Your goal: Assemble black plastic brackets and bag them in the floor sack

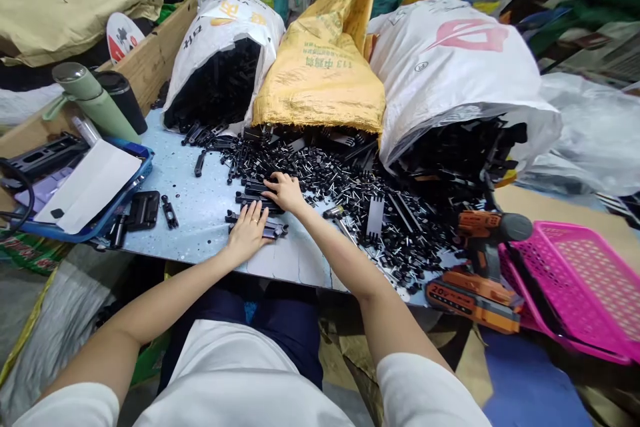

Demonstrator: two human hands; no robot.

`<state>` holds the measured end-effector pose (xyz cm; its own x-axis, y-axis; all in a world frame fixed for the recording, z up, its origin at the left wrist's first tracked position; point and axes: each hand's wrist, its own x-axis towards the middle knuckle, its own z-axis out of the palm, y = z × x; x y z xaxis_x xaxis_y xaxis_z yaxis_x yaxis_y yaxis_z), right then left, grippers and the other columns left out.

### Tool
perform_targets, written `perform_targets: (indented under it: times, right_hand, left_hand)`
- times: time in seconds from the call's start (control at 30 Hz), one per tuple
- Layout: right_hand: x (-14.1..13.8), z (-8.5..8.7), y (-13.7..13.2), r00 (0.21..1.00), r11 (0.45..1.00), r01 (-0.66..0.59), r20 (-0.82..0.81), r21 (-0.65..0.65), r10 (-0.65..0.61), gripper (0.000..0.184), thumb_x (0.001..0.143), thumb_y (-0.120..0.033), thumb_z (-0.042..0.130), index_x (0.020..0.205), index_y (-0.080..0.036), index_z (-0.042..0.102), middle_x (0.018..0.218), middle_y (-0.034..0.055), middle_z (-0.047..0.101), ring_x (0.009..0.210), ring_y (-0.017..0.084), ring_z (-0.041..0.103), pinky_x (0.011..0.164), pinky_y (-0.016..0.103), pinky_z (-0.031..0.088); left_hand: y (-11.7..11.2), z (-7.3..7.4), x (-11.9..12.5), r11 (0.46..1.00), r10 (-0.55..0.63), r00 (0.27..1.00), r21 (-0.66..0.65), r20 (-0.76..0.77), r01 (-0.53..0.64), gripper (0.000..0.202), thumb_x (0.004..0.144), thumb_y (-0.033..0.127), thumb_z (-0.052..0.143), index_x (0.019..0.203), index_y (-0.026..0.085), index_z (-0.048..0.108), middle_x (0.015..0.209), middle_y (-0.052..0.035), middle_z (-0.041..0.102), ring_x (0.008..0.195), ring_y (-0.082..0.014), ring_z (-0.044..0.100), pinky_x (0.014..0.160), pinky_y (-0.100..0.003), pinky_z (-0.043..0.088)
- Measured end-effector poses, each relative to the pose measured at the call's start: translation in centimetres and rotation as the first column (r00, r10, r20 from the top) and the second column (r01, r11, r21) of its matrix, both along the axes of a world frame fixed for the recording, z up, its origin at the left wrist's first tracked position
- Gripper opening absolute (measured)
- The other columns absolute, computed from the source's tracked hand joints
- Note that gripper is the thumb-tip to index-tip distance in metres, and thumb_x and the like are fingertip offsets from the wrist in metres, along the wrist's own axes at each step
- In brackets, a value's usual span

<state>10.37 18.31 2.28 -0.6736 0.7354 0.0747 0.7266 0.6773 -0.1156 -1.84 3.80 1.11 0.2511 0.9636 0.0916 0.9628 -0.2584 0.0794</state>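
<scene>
My left hand (pixel 249 229) lies flat, fingers stretched out, on a long black plastic part (pixel 273 229) at the near side of the pale blue table (pixel 200 213). My right hand (pixel 285 191) rests just beyond it, fingers curled over a small stack of similar black plastic strips (pixel 250 191). A large heap of small black parts and screws (pixel 360 193) spreads to the right of both hands.
Three sacks stand at the back: white (pixel 220 47), yellow (pixel 325 60), white (pixel 450 67), spilling black parts. An orange cordless drill (pixel 475 267) and a pink basket (pixel 575 287) sit at right. A blue tray (pixel 85 193), a green flask (pixel 93 100) and a black cup (pixel 123 100) are at left.
</scene>
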Motion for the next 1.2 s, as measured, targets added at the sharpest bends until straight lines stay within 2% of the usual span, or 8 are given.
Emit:
perform_targets:
  times: [0.33,0.43,0.57,0.7,0.83,1.03,1.13,1.2]
  right_hand:
    - [1.0,2.7,4.6,0.994,0.97,0.105,-0.022,0.22,-0.103,0.041,0.096,-0.023,0.026,0.133,-0.019,0.045,0.125,0.0124,0.05,0.107,0.025,0.042,0.081,0.035,0.032]
    - [2.2,3.5,9.5,0.979,0.956,0.148,0.097,0.253,-0.177,0.044,0.09,-0.01,0.03,0.13,-0.016,0.046,0.126,0.0156,0.049,0.11,0.026,0.041,0.082,0.036,0.033]
    - [2.4,3.4,14.3,0.973,0.982,0.03,0.221,0.188,-0.072,0.04,0.085,-0.005,0.036,0.121,-0.014,0.052,0.122,0.0147,0.054,0.11,0.024,0.046,0.084,0.035,0.034]
    - [2.4,3.6,15.9,0.979,0.985,0.007,0.199,0.175,-0.042,0.033,0.087,-0.01,0.04,0.116,-0.013,0.054,0.113,0.0132,0.061,0.107,0.023,0.052,0.091,0.037,0.032]
    - [3.7,5.1,14.7,0.985,0.989,0.05,-0.168,0.14,-0.026,0.044,0.09,-0.029,0.044,0.13,-0.012,0.042,0.119,0.0156,0.058,0.112,0.026,0.05,0.097,0.042,0.033]
    - [6.4,6.0,5.4,0.626,0.884,-0.004,-0.691,-0.468,-0.362,0.049,0.093,-0.054,0.026,0.121,-0.019,0.046,0.09,0.0064,0.062,0.078,0.019,0.062,0.068,0.033,0.051]
    - [8.2,5.3,-1.3,0.676,0.817,-0.043,-0.619,-0.575,-0.399,0.049,0.088,-0.057,0.039,0.117,-0.02,0.05,0.08,0.0035,0.06,0.065,0.017,0.06,0.061,0.032,0.051]
    - [9.6,4.6,-5.6,0.791,0.864,-0.082,-0.56,-0.496,-0.247,0.047,0.085,-0.053,0.049,0.119,-0.021,0.052,0.09,0.0053,0.061,0.077,0.018,0.06,0.071,0.034,0.051]
  left_hand:
    - [1.3,1.4,0.0,0.993,-0.083,0.994,0.091,0.071,0.077,0.071,0.087,0.055,0.042,0.141,0.01,0.03,0.148,-0.0175,0.026,0.139,-0.0315,0.016,0.111,-0.053,0.009]
    - [3.3,2.7,-3.6,0.98,0.112,0.977,0.142,0.179,-0.138,0.06,0.09,0.047,0.038,0.138,0.011,0.034,0.142,-0.0176,0.037,0.133,-0.0297,0.029,0.109,-0.049,0.021]
    - [8.5,2.9,-10.6,0.688,0.693,0.67,0.035,0.265,-0.725,0.059,0.084,0.041,0.049,0.128,0.002,0.039,0.122,-0.0259,0.049,0.114,-0.0357,0.045,0.089,-0.048,0.041]
    - [11.0,2.0,-15.2,0.557,0.815,0.537,-0.036,0.217,-0.83,0.033,0.082,0.027,0.051,0.106,0.004,0.054,0.113,-0.0248,0.054,0.11,-0.0361,0.045,0.087,-0.05,0.04]
    - [9.5,2.1,-16.6,0.597,0.698,0.61,0.166,0.376,-0.785,0.021,0.083,0.029,0.053,0.09,0.01,0.056,0.102,-0.0182,0.058,0.105,-0.032,0.048,0.089,-0.047,0.039]
    - [3.1,3.1,-11.9,0.64,0.26,0.66,0.386,0.705,-0.664,0.031,0.091,0.042,0.046,0.101,0.012,0.048,0.081,-0.0046,0.059,0.07,-0.0144,0.057,0.067,-0.027,0.045]
    - [-0.3,2.8,-5.9,0.834,-0.067,0.899,0.519,0.432,-0.187,0.034,0.089,0.046,0.048,0.103,0.015,0.051,0.083,-0.005,0.061,0.072,-0.0158,0.059,0.068,-0.027,0.044]
    - [-1.7,2.1,-1.9,0.897,-0.32,0.926,0.377,0.198,0.23,0.036,0.087,0.047,0.05,0.103,0.015,0.053,0.078,-0.0045,0.061,0.072,-0.0178,0.06,0.067,-0.028,0.044]
